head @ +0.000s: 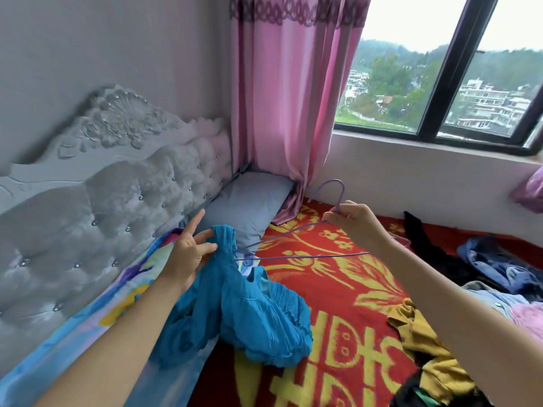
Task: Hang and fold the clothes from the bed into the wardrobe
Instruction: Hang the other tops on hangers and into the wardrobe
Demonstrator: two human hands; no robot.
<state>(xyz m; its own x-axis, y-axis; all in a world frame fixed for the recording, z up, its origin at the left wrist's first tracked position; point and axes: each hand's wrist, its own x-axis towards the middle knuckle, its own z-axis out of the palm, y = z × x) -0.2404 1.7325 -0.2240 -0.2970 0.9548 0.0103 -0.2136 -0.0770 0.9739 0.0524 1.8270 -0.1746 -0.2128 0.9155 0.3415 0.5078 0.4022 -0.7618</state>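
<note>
Threading is the step in hand, as I judge it: the right hand [352, 221] is clamped by finger and thumb on the neck of the hanger [305, 256], just under its hook. The left hand [188, 254] pinches the bunched edge of the blue top [255, 312] at the hanger's far tip, its forefinger sticking out free. That tip sits at the opening of the top, which hangs below it in a heap onto the bed [338, 289]. To do this well, the left hand should spread the neck opening wide rather than hold it gathered. The hanger should then slide in level, one shoulder first, and tilt to seat the other. The fabric looks thin and crinkled, so it could snag on the wire end; ease it, don't tug. More clothes [499, 274] lie on the bed beyond the hanger's other end, waiting. No wardrobe is in view.
</note>
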